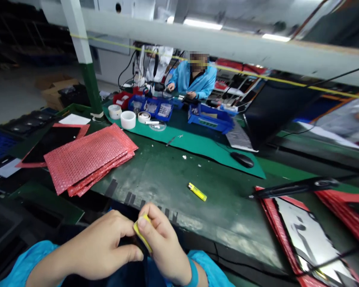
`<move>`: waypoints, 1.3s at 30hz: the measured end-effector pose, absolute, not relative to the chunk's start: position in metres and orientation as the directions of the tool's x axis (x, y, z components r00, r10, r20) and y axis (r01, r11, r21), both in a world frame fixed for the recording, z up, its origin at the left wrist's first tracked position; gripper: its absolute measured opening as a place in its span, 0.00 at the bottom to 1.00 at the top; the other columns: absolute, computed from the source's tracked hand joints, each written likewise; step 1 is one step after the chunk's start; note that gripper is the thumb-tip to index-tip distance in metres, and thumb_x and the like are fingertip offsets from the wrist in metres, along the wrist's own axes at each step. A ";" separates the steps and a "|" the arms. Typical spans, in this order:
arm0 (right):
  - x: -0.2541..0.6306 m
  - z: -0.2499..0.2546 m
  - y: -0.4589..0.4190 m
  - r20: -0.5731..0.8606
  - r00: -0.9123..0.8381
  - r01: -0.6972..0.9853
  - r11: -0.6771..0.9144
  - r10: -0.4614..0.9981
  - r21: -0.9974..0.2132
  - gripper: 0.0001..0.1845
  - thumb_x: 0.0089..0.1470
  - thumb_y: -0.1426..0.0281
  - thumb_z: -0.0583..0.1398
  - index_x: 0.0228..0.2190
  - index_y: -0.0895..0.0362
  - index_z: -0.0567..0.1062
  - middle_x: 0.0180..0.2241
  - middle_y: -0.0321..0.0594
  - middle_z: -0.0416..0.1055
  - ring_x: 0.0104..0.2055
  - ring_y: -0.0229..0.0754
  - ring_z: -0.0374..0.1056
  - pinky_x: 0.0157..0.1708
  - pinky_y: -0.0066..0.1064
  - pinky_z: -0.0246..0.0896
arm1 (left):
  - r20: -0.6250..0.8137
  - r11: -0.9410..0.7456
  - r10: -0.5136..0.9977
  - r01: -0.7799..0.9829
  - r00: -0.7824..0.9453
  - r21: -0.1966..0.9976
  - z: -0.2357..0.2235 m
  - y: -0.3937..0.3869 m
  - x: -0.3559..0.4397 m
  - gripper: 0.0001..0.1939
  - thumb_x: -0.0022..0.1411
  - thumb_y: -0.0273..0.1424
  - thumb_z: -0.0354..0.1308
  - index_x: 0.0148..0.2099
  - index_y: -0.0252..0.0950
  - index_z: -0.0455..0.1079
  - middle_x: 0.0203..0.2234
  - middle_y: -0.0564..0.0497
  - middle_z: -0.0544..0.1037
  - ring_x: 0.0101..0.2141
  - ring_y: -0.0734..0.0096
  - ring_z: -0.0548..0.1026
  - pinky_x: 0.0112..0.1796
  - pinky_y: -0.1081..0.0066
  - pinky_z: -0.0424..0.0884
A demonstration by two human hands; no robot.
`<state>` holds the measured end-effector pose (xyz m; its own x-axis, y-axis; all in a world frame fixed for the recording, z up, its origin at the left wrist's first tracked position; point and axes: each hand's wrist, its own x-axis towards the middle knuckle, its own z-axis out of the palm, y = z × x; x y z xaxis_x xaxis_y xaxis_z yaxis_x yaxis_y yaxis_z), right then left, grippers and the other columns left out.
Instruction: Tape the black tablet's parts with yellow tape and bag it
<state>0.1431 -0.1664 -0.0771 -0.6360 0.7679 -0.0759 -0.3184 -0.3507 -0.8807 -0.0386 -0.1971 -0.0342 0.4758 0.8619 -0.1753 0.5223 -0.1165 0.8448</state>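
The right hand [169,245] pinches a yellow piece [141,236], its long axis slanting down rightward, in a closed grip before the table [155,171], the left hand [103,243], thumb parted from forefinger, close against the piece's upper end.

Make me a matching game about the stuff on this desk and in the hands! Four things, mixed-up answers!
Things:
1. computer mouse
2. lighter
3. bubble-wrap bags
4. small yellow piece

Clues:
A. red, stacked
B. pinched in the right hand
C. black, on the green mat
D. yellow, lying on the table

Pairs: 1-C, 2-D, 3-A, 4-B
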 end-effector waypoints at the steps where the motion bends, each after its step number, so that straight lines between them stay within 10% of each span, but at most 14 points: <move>1: 0.143 -0.080 -0.167 -0.069 -0.647 -0.331 -0.361 0.759 -0.872 0.27 0.62 0.45 0.66 0.34 0.54 0.65 0.23 0.25 0.55 0.24 0.31 0.45 0.24 0.24 0.41 | -0.180 -0.106 0.866 0.523 0.467 0.846 -0.034 -0.198 -0.039 0.08 0.63 0.25 0.65 0.41 0.42 0.82 0.36 0.55 0.87 0.37 0.66 0.80 0.40 0.72 0.68; 13: 0.144 -0.087 -0.171 0.000 -0.650 -0.316 -0.270 0.760 -0.910 0.30 0.60 0.41 0.65 0.33 0.53 0.62 0.21 0.24 0.53 0.22 0.30 0.45 0.23 0.23 0.43 | -0.199 -0.078 0.883 0.551 0.425 0.831 -0.037 -0.200 -0.038 0.07 0.59 0.24 0.65 0.38 0.41 0.81 0.35 0.55 0.86 0.39 0.63 0.78 0.42 0.71 0.66; 19: 0.180 -0.103 -0.120 -0.011 -0.433 0.171 0.071 0.901 -0.983 0.32 0.64 0.34 0.51 0.33 0.52 0.62 0.22 0.28 0.57 0.22 0.36 0.53 0.22 0.26 0.53 | -0.138 -0.050 0.959 0.625 0.249 0.779 -0.022 -0.193 -0.055 0.09 0.67 0.35 0.62 0.34 0.38 0.77 0.30 0.54 0.80 0.37 0.64 0.77 0.40 0.72 0.67; 26: 0.217 -0.080 -0.027 0.275 -0.135 0.457 0.306 0.952 -0.835 0.22 0.59 0.49 0.63 0.42 0.54 0.77 0.32 0.42 0.68 0.35 0.49 0.68 0.34 0.34 0.61 | 0.265 -0.392 0.920 0.707 0.290 0.589 0.010 -0.158 -0.041 0.16 0.77 0.36 0.54 0.35 0.38 0.73 0.25 0.54 0.77 0.27 0.70 0.76 0.30 0.70 0.63; 30: 0.215 -0.041 -0.035 0.419 -0.234 0.410 0.480 0.877 -0.775 0.18 0.68 0.55 0.58 0.43 0.52 0.83 0.40 0.45 0.77 0.42 0.48 0.74 0.45 0.36 0.67 | 0.404 -0.497 0.857 0.721 0.320 0.483 0.019 -0.126 -0.027 0.12 0.76 0.33 0.56 0.39 0.38 0.76 0.28 0.52 0.81 0.29 0.66 0.80 0.32 0.70 0.67; 39: 0.196 0.018 -0.036 0.605 -0.340 0.088 0.665 0.720 -0.741 0.13 0.68 0.74 0.60 0.43 0.51 0.85 0.34 0.38 0.78 0.35 0.38 0.73 0.36 0.28 0.67 | 0.509 -0.605 0.782 0.631 0.359 0.486 0.027 -0.057 -0.005 0.07 0.74 0.28 0.58 0.40 0.39 0.76 0.31 0.55 0.83 0.29 0.69 0.80 0.31 0.71 0.67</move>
<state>0.1961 -0.0361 0.0179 -0.3401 0.7196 0.6054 0.0885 0.6655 -0.7412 -0.0045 -0.0571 0.0265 0.3585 0.7823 0.5093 0.6308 -0.6052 0.4856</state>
